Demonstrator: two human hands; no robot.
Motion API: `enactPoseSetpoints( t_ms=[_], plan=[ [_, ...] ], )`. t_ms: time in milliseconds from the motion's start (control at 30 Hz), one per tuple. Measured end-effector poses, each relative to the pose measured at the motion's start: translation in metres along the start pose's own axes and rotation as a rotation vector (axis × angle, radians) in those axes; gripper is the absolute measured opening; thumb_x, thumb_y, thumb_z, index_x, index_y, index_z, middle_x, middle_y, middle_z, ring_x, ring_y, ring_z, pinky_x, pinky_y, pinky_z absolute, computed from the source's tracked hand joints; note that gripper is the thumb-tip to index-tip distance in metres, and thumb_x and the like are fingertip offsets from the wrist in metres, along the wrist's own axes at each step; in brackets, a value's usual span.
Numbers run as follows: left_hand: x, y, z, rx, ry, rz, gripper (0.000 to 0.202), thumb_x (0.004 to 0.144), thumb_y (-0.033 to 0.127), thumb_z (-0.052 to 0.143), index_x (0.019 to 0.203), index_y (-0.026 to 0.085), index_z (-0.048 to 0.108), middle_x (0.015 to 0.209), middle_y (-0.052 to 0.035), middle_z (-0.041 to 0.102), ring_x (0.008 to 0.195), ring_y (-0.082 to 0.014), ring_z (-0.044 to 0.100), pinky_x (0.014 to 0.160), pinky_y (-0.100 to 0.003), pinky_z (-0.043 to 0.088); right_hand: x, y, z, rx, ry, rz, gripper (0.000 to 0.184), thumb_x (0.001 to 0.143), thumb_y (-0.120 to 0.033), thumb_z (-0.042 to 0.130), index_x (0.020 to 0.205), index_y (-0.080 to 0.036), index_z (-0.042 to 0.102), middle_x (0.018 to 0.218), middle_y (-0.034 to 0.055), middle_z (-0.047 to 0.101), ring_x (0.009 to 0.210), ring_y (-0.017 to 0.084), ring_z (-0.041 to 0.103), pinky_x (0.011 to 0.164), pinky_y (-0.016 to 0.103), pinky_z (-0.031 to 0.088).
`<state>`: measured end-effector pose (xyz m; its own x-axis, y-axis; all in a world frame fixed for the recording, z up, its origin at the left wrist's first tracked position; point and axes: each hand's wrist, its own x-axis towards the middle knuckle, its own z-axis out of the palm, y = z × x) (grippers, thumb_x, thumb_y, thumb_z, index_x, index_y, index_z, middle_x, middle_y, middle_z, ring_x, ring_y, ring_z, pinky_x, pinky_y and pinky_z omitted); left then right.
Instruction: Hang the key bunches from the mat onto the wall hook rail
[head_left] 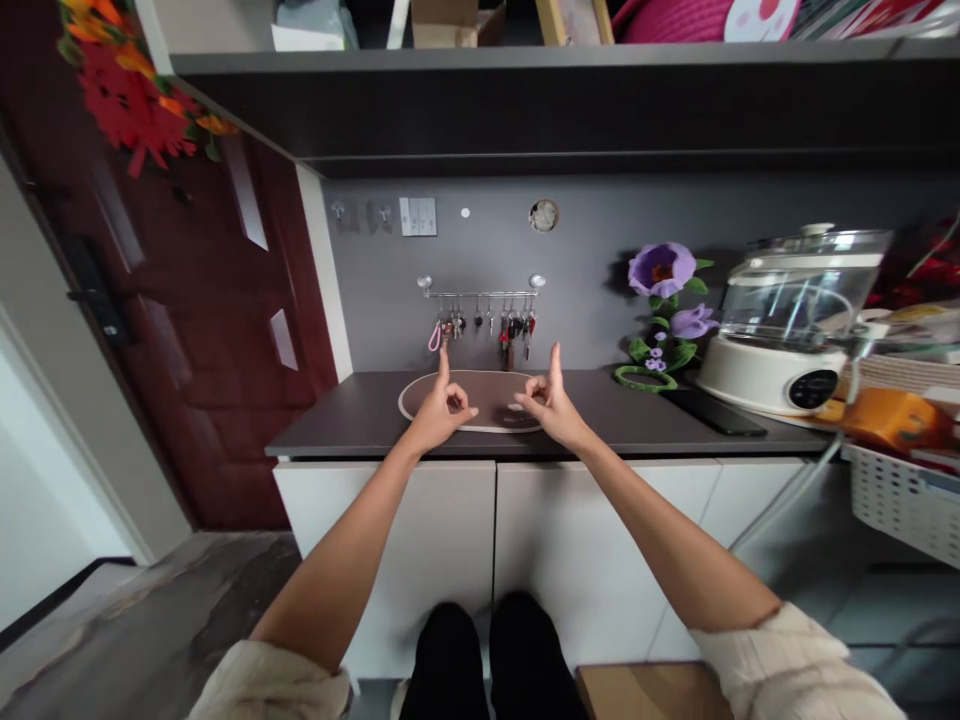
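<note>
Both my arms reach forward over a dark countertop [352, 418]. My left hand [441, 412] has its index finger pointing up, while the thumb and other fingers curl together and hold nothing. My right hand [551, 405] mirrors it, index finger raised and the rest curled in, also with nothing in it. Both hands hover above an oval brown mat [489, 392] on the counter. Behind them, a metal hook rail [480, 293] on the grey wall carries several key bunches [514, 326].
A dark red door [187, 330] stands at the left. A purple flower ornament [664, 300] and a white steamer with a clear lid [795, 330] sit on the counter at the right, beside a white basket [900, 500]. White cabinet doors [465, 540] lie below, and a shelf [525, 60] hangs overhead.
</note>
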<state>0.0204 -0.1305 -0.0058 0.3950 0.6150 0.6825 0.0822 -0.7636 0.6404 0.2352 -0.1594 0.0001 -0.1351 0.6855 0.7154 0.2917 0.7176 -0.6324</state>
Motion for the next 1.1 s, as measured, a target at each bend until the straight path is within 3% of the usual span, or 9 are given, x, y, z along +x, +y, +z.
enactPoseSetpoints(
  t_ms=[167,367,500,600,733,900,1100],
  plan=[
    [-0.016,-0.004,-0.002,-0.053,-0.002,-0.059,0.102,0.07,0.017,0.058,0.131,0.023,-0.024,0.067,0.0077,0.048,0.061,-0.0055,0.046,0.07,-0.023,0.04,-0.01,0.003,0.006,-0.031,-0.043,0.003,0.095,0.076,-0.027,0.053,0.132,-0.025,-0.024,0.071,-0.0043,0.043,0.065,0.009,0.043,0.07,0.028,0.043],
    [-0.002,-0.005,-0.016,-0.049,0.017,-0.117,0.102,0.069,0.021,0.06,0.133,0.022,-0.018,0.067,0.0064,0.05,0.061,-0.0065,0.047,0.07,-0.023,0.04,0.004,0.004,0.004,-0.06,-0.017,0.053,0.092,0.073,-0.03,0.056,0.136,-0.026,-0.011,0.071,-0.0043,0.046,0.064,0.01,0.046,0.07,0.029,0.044],
    [0.027,-0.031,-0.034,0.099,0.136,-0.216,0.096,0.063,0.032,0.065,0.137,0.022,0.004,0.084,0.0001,0.056,0.079,-0.0113,0.052,0.079,-0.027,0.039,0.03,0.024,-0.012,-0.108,0.03,0.147,0.083,0.07,-0.036,0.059,0.137,-0.026,0.01,0.076,-0.0014,0.052,0.069,0.012,0.05,0.073,0.032,0.045],
    [0.059,-0.06,-0.049,0.268,0.26,-0.295,0.09,0.058,0.038,0.067,0.133,0.016,0.023,0.107,-0.0086,0.053,0.102,-0.0195,0.047,0.091,-0.032,0.033,0.059,0.051,-0.03,-0.181,0.16,0.271,0.082,0.063,-0.041,0.064,0.133,-0.021,0.026,0.093,0.0055,0.055,0.082,0.017,0.054,0.08,0.035,0.044],
    [0.107,-0.095,-0.058,0.418,0.345,-0.432,0.091,0.052,0.046,0.069,0.128,0.014,0.03,0.129,-0.0158,0.037,0.122,-0.0287,0.031,0.099,-0.036,0.025,0.101,0.088,-0.047,-0.246,0.32,0.43,0.098,0.051,-0.048,0.07,0.132,-0.014,0.026,0.121,0.0169,0.045,0.104,0.027,0.048,0.083,0.038,0.042],
    [0.158,-0.122,-0.044,0.448,0.435,-0.557,0.103,0.045,0.05,0.072,0.129,0.016,0.023,0.131,-0.0182,0.031,0.123,-0.0318,0.028,0.096,-0.038,0.028,0.146,0.125,-0.042,-0.275,0.511,0.448,0.122,0.038,-0.051,0.074,0.136,-0.012,0.011,0.132,0.0196,0.031,0.12,0.032,0.033,0.096,0.041,0.031],
    [0.194,-0.129,-0.002,0.423,0.623,-0.663,0.103,0.047,0.05,0.071,0.129,0.022,0.017,0.126,-0.0168,0.037,0.116,-0.0335,0.038,0.087,-0.043,0.035,0.176,0.147,0.003,-0.31,0.695,0.406,0.124,0.04,-0.051,0.072,0.136,-0.017,0.001,0.128,0.0209,0.028,0.119,0.036,0.032,0.096,0.045,0.028]
  ],
)
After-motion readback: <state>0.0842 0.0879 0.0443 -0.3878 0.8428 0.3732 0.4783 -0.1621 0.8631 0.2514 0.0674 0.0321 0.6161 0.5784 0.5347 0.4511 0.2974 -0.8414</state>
